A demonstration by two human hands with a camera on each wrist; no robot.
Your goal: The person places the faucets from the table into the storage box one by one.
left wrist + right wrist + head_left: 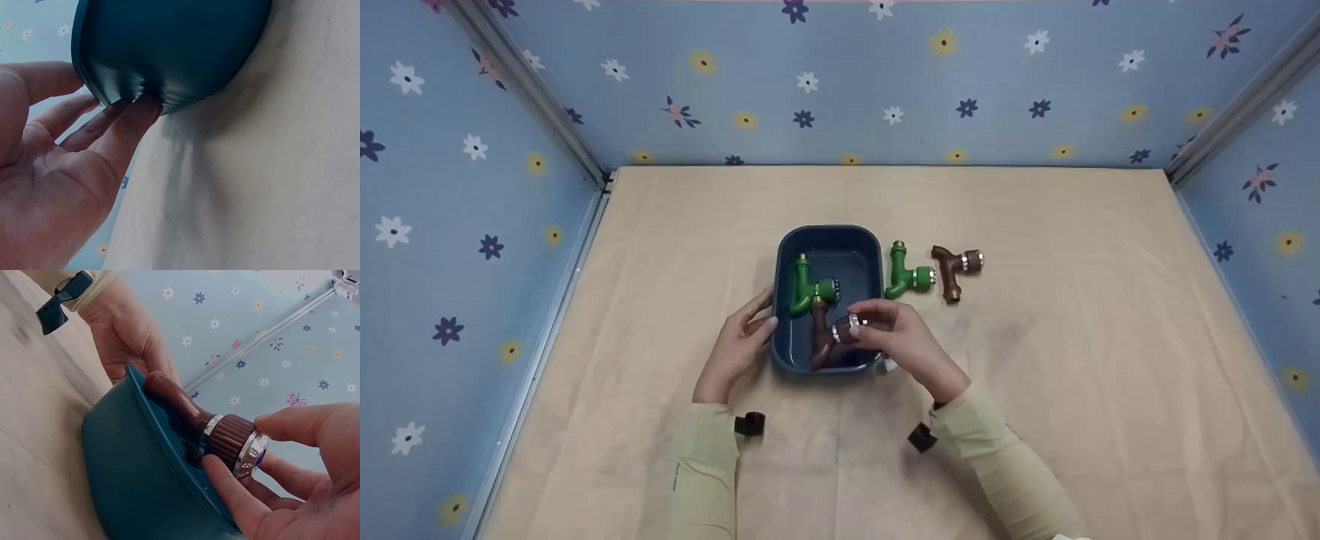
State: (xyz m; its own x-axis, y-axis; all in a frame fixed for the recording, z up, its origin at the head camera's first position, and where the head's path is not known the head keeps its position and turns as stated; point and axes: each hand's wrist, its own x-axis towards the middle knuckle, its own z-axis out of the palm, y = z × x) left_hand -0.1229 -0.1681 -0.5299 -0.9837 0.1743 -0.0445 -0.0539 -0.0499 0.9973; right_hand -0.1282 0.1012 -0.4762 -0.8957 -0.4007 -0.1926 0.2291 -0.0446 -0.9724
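My right hand (913,341) pinches the knob of a brown faucet (820,330) with thumb and fingers. This faucet is tilted over the inside of a dark blue plastic basin (877,259), its threaded end overlapping the green faucet (802,281) in the head view. That green faucet lies in the basin's left half. My left hand (735,349) touches the basin's left side, with fingertips against the outer wall under the rim (93,93). In the right wrist view, the silver-ringed knob (229,439) shows between my fingers.
Right of the basin, a second green faucet (898,270) lies on the beige cloth-covered table (1072,360). Beside it is another brown faucet (949,274). Flower-patterned blue panels (855,82) stand at the back and both sides.
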